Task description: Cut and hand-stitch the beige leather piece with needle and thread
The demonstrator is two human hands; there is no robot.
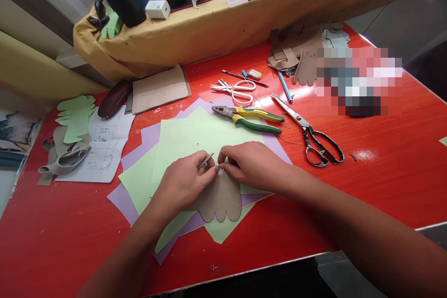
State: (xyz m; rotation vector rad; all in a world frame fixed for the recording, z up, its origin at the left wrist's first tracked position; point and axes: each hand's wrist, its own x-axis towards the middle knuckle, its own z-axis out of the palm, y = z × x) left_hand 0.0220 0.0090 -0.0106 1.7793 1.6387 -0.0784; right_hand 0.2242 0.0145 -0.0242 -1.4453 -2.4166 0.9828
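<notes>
A beige leather piece [221,198] with a scalloped lower edge, shaped like part of a small glove, lies in front of me on stacked paper. My left hand [183,177] is closed, its thumb on the leather's upper left edge. A thin silver metal tool [205,160] pokes up from between its fingers; its kind is unclear. Fingertips of my right hand [249,160] are pinched at the top edge of the leather, beside the left thumb. Whatever tiny thing they grip is too small to make out. Green paper [185,135] and purple paper [122,202] spread beneath.
Pliers [251,118] lie just beyond my hands, with white-handled scissors [235,89] behind. Large black-handled shears [307,132] rest at right. Glove-shaped pieces [75,116], a drawing sheet [104,149] and a dark case [115,98] sit left. A cloth-covered ledge [195,32] runs behind.
</notes>
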